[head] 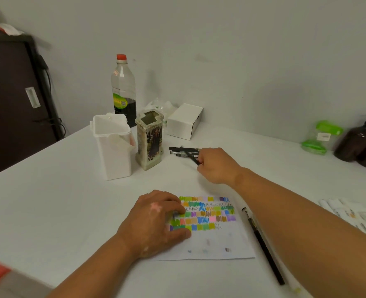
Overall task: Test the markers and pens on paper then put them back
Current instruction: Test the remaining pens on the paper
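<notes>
A white paper point(218, 241) covered in coloured scribble patches lies in front of me. My left hand point(156, 222) rests on its left part, fingers bent, pressing it down. Farther back, my right hand point(215, 165) grips a black pen point(191, 158) whose end points toward a small pile of black pens point(182, 151) on the table. A patterned pen holder point(149, 140) stands left of that pile. Two dark pens point(263, 248) lie right of the paper. White markers point(349, 214) lie at the right edge, partly hidden by my forearm.
A white lidded container point(113, 147) stands next to the pen holder, a dark-liquid bottle point(123, 91) and white box point(185, 121) behind. Green-capped container point(320, 136) and brown pump bottles point(358, 143) stand at the right. A dark cabinet point(12, 93) stands left of the table.
</notes>
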Motion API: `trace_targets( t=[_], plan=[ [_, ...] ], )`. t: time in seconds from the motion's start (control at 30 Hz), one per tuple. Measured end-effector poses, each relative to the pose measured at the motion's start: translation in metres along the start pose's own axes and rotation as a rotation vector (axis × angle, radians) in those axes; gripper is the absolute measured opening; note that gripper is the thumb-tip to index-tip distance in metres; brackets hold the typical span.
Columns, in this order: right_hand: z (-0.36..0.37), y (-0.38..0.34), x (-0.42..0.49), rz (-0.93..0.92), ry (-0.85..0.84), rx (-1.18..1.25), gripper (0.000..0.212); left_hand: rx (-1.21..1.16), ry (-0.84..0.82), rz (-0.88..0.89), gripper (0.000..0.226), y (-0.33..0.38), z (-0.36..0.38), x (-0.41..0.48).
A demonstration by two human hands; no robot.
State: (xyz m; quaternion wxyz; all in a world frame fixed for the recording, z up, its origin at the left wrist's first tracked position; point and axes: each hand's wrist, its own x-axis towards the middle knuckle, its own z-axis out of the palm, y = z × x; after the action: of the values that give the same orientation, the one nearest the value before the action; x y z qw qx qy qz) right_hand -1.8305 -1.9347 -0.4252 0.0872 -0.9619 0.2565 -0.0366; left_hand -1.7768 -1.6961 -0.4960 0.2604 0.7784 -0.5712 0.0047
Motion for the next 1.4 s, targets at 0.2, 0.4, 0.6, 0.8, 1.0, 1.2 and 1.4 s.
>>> trace_targets(
  t=[0.2, 0.4, 0.6, 0.8, 1.0, 1.2, 1.4],
  plan=[
    [-0.033, -0.001, -0.090, 0.313, 0.106, 1.150, 0.008, 0.028, -0.018, 0.014, 0.070, 0.002, 0.000, 0.000],
    [-0.004, -0.013, -0.171, 0.249, 0.186, 1.328, 0.015, 0.059, -0.073, 0.042, 0.066, 0.003, -0.011, -0.012],
    [0.016, -0.022, -0.189, 0.240, 0.179, 1.242, 0.025, 0.075, -0.066, 0.039, 0.064, -0.003, -0.023, -0.041],
    [0.032, -0.022, -0.194, 0.294, 0.151, 0.917, 0.017, 0.056, -0.046, 0.011, 0.064, -0.002, -0.024, -0.046],
    [0.036, -0.020, -0.191, 0.273, 0.173, 0.853, 0.016, 0.041, -0.036, 0.005, 0.061, -0.003, -0.021, -0.047],
    [0.037, -0.017, -0.189, 0.255, 0.184, 0.796, 0.013, 0.043, -0.023, 0.004, 0.060, -0.003, -0.022, -0.047],
    [0.038, -0.015, -0.189, 0.272, 0.202, 0.765, 0.013, 0.038, -0.039, -0.008, 0.067, -0.003, -0.022, -0.047]
  ],
)
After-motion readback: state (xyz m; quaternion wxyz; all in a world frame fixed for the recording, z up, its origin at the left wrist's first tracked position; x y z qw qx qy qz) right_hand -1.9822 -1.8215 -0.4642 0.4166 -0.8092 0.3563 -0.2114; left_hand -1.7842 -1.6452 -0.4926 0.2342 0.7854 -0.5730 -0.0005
